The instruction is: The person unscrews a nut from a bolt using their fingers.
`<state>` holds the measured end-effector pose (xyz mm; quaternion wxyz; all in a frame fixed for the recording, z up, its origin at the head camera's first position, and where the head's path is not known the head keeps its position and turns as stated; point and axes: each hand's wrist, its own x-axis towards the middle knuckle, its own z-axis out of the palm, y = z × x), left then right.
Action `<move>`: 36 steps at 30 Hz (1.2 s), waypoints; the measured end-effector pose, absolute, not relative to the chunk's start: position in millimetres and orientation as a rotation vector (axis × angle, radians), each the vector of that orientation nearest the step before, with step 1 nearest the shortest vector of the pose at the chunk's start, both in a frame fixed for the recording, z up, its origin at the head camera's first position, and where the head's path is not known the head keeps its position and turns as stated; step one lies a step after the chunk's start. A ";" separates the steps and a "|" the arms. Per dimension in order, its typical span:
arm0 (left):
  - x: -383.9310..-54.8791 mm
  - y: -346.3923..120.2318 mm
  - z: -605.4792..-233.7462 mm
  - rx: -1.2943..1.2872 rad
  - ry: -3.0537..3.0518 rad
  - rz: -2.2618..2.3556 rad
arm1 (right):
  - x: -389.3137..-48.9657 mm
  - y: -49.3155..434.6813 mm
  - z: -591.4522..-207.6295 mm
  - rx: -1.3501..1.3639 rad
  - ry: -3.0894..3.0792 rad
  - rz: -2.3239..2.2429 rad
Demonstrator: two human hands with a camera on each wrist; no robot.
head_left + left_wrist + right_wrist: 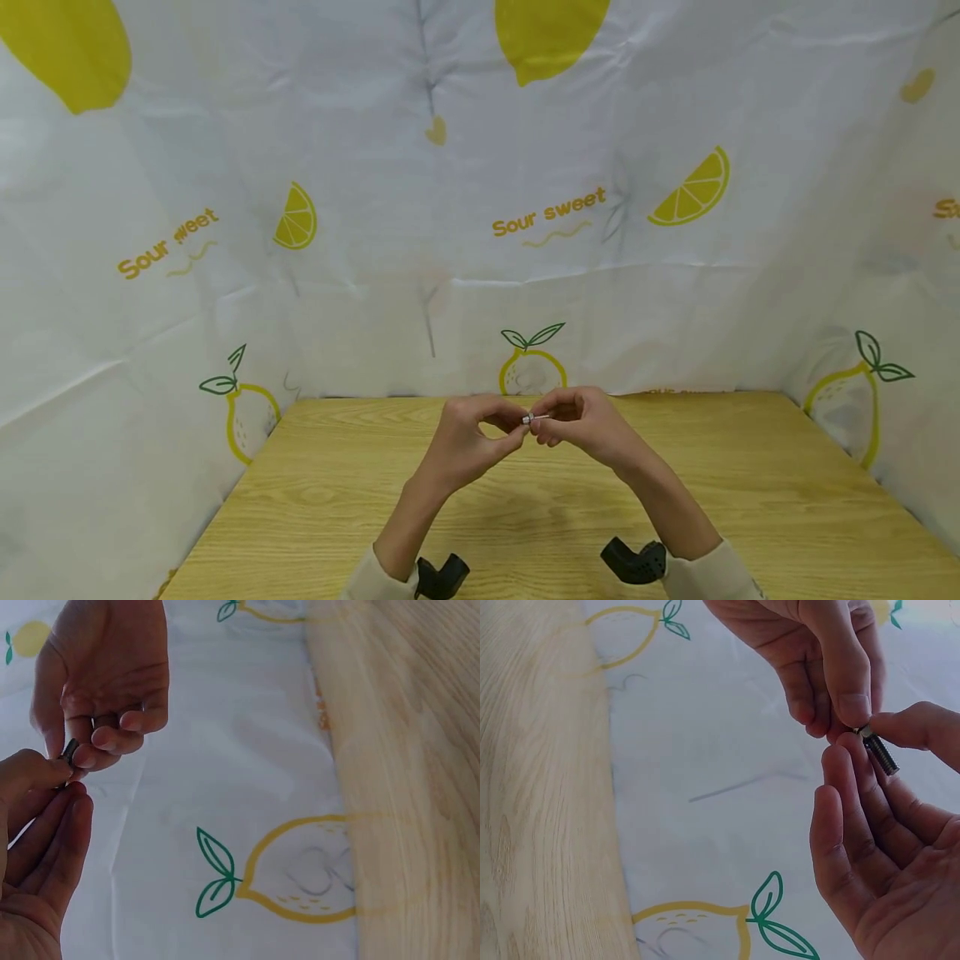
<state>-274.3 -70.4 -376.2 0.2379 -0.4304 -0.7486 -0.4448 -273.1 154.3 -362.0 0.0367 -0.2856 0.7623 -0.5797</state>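
Between the two hands is a small silvery metal bolt (883,756) with a threaded shank. My left hand (472,442) pinches it at one end between thumb and fingers. From the other side, my right hand (581,421) has thumb and fingertips on a wider, bright hex-like part (865,732); the shank sticks out past it towards the right palm. Fingertips of both hands meet there and cover the far end of the bolt. In the left wrist view only a short dark stretch of the bolt (70,749) shows.
Beneath the hands lies a wood-grain table (337,500). A white cloth (375,333) printed with lemons and lettering hangs behind it and along both sides. Black wrist devices (636,560) sit at the beige sleeve cuffs (708,575).
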 end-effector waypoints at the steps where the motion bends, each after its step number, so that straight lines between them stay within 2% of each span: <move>1: -274.3 -70.4 -376.1 -1.178 -2.050 -1.218 | -272.8 154.4 -362.0 -0.884 2.338 -1.782; 36: -275.6 -69.4 -377.7 -1.183 -1.976 -1.151 | -268.7 157.4 -357.3 -0.899 2.368 -1.760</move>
